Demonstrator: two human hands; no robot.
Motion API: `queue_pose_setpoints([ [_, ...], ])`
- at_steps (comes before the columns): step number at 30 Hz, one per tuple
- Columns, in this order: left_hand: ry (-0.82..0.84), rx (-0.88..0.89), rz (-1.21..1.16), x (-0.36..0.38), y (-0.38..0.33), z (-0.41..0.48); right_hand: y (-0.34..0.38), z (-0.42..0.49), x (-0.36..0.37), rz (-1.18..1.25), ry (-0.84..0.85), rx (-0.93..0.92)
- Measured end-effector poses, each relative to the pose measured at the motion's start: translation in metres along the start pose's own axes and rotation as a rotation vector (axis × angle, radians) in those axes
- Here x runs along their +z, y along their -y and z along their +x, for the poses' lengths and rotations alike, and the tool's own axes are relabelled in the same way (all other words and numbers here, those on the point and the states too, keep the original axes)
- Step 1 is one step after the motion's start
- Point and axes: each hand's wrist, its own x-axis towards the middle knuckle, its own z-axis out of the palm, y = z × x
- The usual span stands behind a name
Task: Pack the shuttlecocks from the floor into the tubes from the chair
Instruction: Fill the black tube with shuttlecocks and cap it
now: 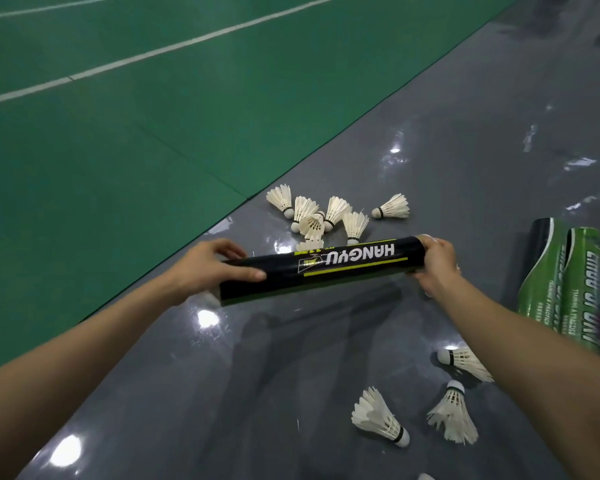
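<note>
Head view, both arms reaching forward. A black cardboard tube (321, 268) with yellow-green stripes and white "HANGYU" lettering is held clear of the floor, lying nearly level across the view, its shadow on the ground below. My left hand (210, 263) is grasping the tube's left end, thumb laid along the top, fingers curled behind. My right hand (435, 261) is wrapped around the right end; a scrap of white shows past the fingers, and I cannot tell what it is. Just beyond the tube, a loose cluster of white feather shuttlecocks (312, 216) lies on the glossy grey floor (326, 358), some overlapping, with one single shuttlecock (392, 206) a little apart to the right. Three more are scattered near my right forearm: one on its side (381, 419), one cork-up (452, 415), one partly hidden by the arm (465, 362). Two green tubes (582, 271) lie side by side on the floor at far right. A green court mat (118, 133) with white lines covers the left.
</note>
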Motion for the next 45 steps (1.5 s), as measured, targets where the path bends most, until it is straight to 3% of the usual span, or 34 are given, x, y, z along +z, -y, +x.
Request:
queue_pose_setpoints([
  [6,-0.042,0.027,0.041,0.012,-0.028,0.000,-0.001,0.003,-0.002,0.114,-0.069,-0.032],
  [12,-0.209,0.296,0.324,0.029,-0.044,-0.003,0.005,-0.004,0.007,0.184,-0.159,0.079],
  [15,-0.245,0.394,0.467,0.031,-0.056,-0.007,-0.002,-0.015,0.027,0.037,-0.127,0.158],
  [17,-0.260,0.428,0.530,0.031,-0.065,-0.010,-0.002,-0.029,0.042,-0.328,-0.115,0.142],
  [19,-0.285,0.436,0.547,0.027,-0.072,-0.012,0.003,-0.045,0.054,-0.747,-0.003,0.047],
  [21,-0.318,0.435,0.547,0.020,-0.078,-0.015,0.013,-0.062,0.061,-1.042,0.163,-0.160],
  [26,-0.378,0.481,0.579,0.017,-0.089,-0.018,0.028,-0.107,0.068,-1.071,0.867,-0.740],
  [28,-0.402,0.511,0.586,0.022,-0.091,-0.019,0.021,-0.118,0.074,-1.132,0.918,-0.933],
  [32,-0.536,0.555,0.352,0.025,-0.096,-0.019,0.014,-0.123,0.086,-1.016,0.746,-1.115],
  [36,-0.538,0.396,-0.328,0.013,-0.105,-0.019,0.015,-0.126,0.077,-0.981,0.691,-1.148],
  [39,-0.478,0.307,-0.647,0.019,-0.110,-0.022,0.013,-0.127,0.074,-0.985,0.674,-1.160],
  [42,-0.468,0.306,-0.667,0.032,-0.111,-0.021,0.009,-0.128,0.076,-0.991,0.678,-1.161],
  [45,-0.451,0.384,-0.437,0.046,-0.109,-0.016,0.006,-0.128,0.079,-0.962,0.682,-1.149],
])
